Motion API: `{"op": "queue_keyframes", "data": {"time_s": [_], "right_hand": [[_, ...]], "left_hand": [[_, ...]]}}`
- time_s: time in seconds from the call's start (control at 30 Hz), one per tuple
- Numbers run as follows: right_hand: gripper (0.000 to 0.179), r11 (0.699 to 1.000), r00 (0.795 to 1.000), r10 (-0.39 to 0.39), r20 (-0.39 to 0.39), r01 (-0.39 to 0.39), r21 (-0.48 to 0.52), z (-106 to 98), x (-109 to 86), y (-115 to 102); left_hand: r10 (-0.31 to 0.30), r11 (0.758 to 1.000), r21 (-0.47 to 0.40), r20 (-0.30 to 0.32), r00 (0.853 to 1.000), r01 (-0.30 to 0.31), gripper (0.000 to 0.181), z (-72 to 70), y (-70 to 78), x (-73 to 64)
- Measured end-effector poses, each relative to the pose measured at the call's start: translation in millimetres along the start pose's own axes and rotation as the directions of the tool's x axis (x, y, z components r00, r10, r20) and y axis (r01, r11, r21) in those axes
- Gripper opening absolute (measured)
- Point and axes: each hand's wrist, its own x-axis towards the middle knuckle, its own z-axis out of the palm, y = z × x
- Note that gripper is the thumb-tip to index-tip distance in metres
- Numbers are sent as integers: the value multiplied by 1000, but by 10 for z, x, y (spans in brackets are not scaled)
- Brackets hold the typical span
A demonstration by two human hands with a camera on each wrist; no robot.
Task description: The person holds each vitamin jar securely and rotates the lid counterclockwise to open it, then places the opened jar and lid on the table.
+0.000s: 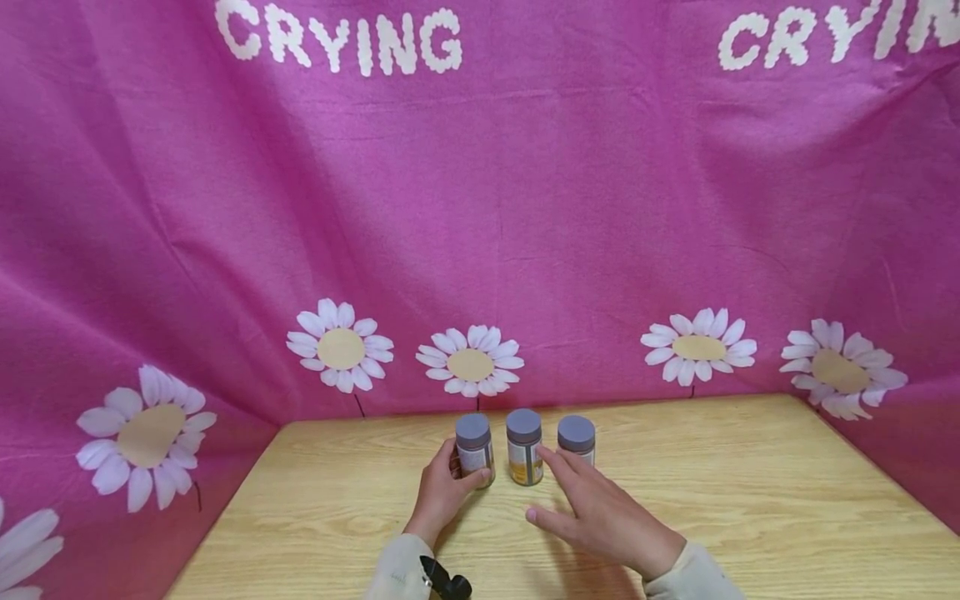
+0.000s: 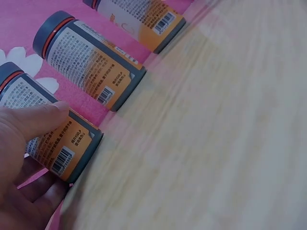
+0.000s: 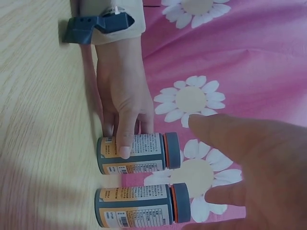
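Note:
Three pill bottles with grey lids and white-and-orange labels stand upright in a row. My left hand [image 1: 441, 498] grips the left pill bottle [image 1: 474, 457], its thumb across the label and the other fingers behind. In the left wrist view that bottle's [image 2: 79, 139] base sits right at the tabletop. My right hand [image 1: 611, 518] is held with fingers stretched and thumb apart, holding nothing. Its fingertips overlap the edge of the middle pill bottle [image 1: 523, 454] in the head view. Behind those fingers, the right pill bottle [image 1: 576, 433] is partly hidden.
The bottles stand toward the back of a light wooden table [image 1: 315, 500]. A pink cloth [image 1: 562, 208] with white daisies and lettering hangs behind and at both sides. A black strap-like device [image 1: 446, 579] sits at the left sleeve.

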Motion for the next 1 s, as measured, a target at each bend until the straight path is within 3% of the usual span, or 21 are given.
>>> {"op": "queue_keyframes", "data": {"time_s": [0.57,0.83,1.0], "right_hand": [[80,1000,1000,13,25,-13,-2,3,-17,-26],[80,1000,998,16,53,-17,6,7,-32,-35],[76,999,998,26,55,-27,18,1,-49,-58]], "left_hand": [[30,1000,5,90,996,-30,61,-21,100,-292],[89,996,-24,152,984,-86,60,52,154,-451],[97,995,-44,208,973,-90,60,78,189,-520]]}}
